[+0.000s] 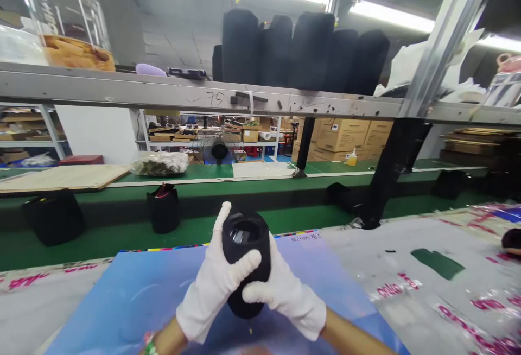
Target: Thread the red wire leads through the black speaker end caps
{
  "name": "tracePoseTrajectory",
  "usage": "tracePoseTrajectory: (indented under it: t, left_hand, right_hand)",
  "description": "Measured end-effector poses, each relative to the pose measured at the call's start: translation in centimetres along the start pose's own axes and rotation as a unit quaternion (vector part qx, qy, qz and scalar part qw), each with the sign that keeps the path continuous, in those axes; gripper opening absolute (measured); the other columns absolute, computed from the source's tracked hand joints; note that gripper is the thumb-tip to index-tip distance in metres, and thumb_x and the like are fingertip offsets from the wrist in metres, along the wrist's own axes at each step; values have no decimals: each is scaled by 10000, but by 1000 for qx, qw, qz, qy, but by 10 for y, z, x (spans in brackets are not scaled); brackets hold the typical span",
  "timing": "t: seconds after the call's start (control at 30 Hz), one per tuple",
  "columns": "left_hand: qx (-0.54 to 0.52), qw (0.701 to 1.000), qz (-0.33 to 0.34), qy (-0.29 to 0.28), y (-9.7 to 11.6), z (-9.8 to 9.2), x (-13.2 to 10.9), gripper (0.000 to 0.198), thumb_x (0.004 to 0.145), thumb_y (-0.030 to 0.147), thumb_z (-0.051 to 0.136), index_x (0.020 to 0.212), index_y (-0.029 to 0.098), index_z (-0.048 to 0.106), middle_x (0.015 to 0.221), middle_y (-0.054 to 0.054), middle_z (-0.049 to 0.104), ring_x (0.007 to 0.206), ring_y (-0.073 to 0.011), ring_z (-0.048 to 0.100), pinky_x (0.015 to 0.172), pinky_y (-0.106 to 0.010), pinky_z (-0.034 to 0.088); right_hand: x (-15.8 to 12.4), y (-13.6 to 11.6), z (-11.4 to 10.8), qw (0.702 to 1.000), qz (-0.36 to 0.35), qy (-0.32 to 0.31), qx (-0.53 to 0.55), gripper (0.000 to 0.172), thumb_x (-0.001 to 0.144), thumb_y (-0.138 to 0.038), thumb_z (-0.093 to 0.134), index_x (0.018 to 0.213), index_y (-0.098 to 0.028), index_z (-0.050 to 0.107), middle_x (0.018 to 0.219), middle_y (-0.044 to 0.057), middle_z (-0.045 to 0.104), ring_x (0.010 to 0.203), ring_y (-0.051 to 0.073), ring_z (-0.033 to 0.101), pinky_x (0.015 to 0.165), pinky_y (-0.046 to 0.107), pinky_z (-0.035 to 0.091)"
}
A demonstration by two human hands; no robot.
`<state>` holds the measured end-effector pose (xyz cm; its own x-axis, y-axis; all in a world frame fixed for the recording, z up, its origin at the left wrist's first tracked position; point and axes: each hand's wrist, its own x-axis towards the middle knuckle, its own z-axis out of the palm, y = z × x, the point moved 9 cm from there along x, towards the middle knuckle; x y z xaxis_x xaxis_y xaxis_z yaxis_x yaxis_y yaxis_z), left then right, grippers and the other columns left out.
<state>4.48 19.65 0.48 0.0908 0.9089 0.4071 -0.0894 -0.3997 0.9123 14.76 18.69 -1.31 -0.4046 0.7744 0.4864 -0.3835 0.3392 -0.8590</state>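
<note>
Above a blue printed sheet (122, 303) at the near edge of the workbench, both white-gloved hands grip a black padded cylinder (246, 238) between them, holding it upright and off the sheet, with a glossy, recessed dark end facing up. The left hand (209, 290) is clenched around the cylinder's near side, with one finger (225, 216) raised along its left flank and the other fingers (248, 262) wrapped across its front. The right hand (287, 300) closes from the other side, its fingers (256, 292) crossing low on the cylinder beneath the left hand's. A beaded bracelet (150, 345) shows on the left wrist. To the right, a sheet of grey plastic film (407, 268) with pink print spreads across the bench. On a grey metal shelf (163, 92) above, a row of upright black cylinders (309, 51) stands to the right of a glass jar (67, 18) holding amber contents. Farther off, two black bags (164, 208) sit on a green bench beyond the shelf supports, and a pedestal fan (218, 147) and cardboard cartons (342, 135) stand at the far side of the room.
</note>
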Motion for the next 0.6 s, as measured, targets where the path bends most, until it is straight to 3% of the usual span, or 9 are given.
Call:
tracePoseTrajectory:
  t: [0.1,0.2,0.23,0.3,0.4,0.6]
  left_hand:
    - [-60,998,11,-23,-13,7,-26,1176,601,333,881,1537,286,170,1393,-80,583,1254,-306,572,1039,-374,481]
    - [-183,983,3,30,-36,4,-45,1174,516,347,926,1499,335,286,1323,-59,641,1167,-309,637,1011,-392,498]
    - [-208,977,3,51,-42,4,-50,1166,510,358,930,1493,333,302,1280,-63,668,1129,-309,660,994,-403,508]
    - [-245,966,6,82,-50,5,-55,1176,493,359,938,1488,333,312,1215,-66,703,1067,-310,689,963,-422,526]
    - [-273,956,-1,106,-54,6,-58,1207,452,328,952,1483,339,325,1188,-63,716,1041,-310,699,952,-421,530]
    - [-276,953,-58,110,-61,5,-62,1149,421,335,962,1436,300,422,1158,-77,729,1067,-325,686,960,-416,526]
  right_hand:
    - [-15,7,4,998,-41,35,23,1048,590,-374,921,1459,-352,335,1485,56,463,1356,303,457,1139,468,361]
    - [-21,26,17,996,22,30,75,631,840,-571,651,1390,-309,488,1380,60,589,1286,308,547,1046,481,480]
    - [-22,33,21,993,58,28,95,567,898,-618,526,1369,-302,523,1309,61,645,1250,303,584,999,474,522]
    - [-22,44,24,984,115,34,130,590,903,-678,442,1353,-313,552,1168,52,721,1171,299,645,917,447,580]
    - [-23,49,25,975,137,36,168,630,832,-707,539,1330,-325,581,1086,41,750,1123,301,676,865,401,610]
    - [-37,60,22,969,157,56,184,587,908,-636,495,1373,-280,537,1222,21,707,1263,267,582,1030,425,515]
